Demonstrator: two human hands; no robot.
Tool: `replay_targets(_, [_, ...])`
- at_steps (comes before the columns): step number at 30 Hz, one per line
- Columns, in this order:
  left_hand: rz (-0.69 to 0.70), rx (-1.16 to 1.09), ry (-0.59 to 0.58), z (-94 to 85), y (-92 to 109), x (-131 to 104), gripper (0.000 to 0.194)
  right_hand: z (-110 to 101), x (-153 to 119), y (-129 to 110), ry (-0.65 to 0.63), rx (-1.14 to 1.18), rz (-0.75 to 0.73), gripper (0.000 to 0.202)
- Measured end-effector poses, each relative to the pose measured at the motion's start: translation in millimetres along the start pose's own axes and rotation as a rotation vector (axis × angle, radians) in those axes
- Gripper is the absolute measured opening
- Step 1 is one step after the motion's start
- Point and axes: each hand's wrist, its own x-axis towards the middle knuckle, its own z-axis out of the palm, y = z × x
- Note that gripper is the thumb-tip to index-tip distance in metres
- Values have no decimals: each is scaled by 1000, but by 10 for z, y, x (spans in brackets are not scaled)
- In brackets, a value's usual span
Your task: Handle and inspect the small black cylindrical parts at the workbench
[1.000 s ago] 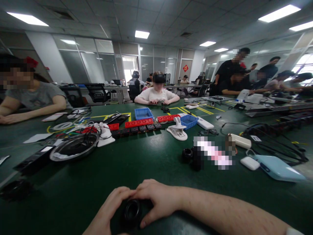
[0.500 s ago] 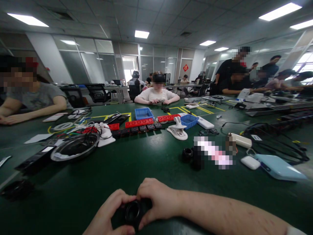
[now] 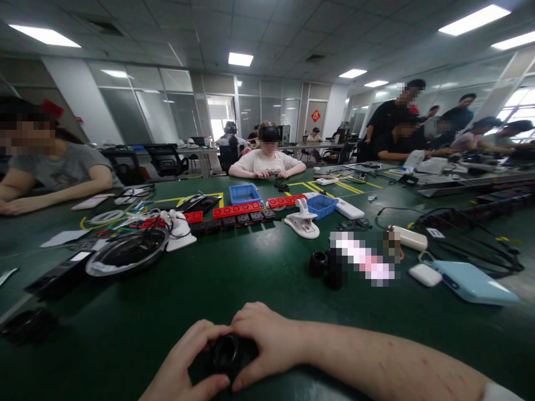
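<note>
Near the front edge of the view, a small black ring-shaped part (image 3: 226, 352) with a glossy rim faces up from the green table. My left hand (image 3: 190, 356) curves round its left side, the index finger at the top and the thumb at the bottom. On the other side, my right hand (image 3: 267, 341) wraps the part, its thumb low beside my left thumb. The fingertips of both hands almost meet above and below it. Shadow and the fingers hide the part's lower body and right side.
Ahead lie a black round part (image 3: 319, 263), a white clip stand (image 3: 302, 220), a light-blue case (image 3: 472, 281) and a white earbud case (image 3: 425, 274). Left are a coiled black-and-silver ring (image 3: 125, 253) and a black box (image 3: 61, 274). Red sockets (image 3: 236, 209) cross the middle; people sit around.
Both hands stay around the black ring-shaped part. My left thumb has shifted slightly upward, and the part's opening looks slightly higher. The whole view has moved a little.
</note>
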Motion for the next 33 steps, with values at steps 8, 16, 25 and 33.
replay_targets(8, [49,-20,-96,-47,-71,21,43,-75,21,93,-58,51,-97,39])
replay_targets(16, [62,76,-76,16,-133,-27,41,89,14,-50,80,-37,178,55])
replay_targets(25, [74,57,-35,31,-23,-14,38,79,-28,-25,118,3,129,68])
replay_targets(33, [135,16,-36,-12,48,6,45,-121,-51,86,-56,84,-47,51])
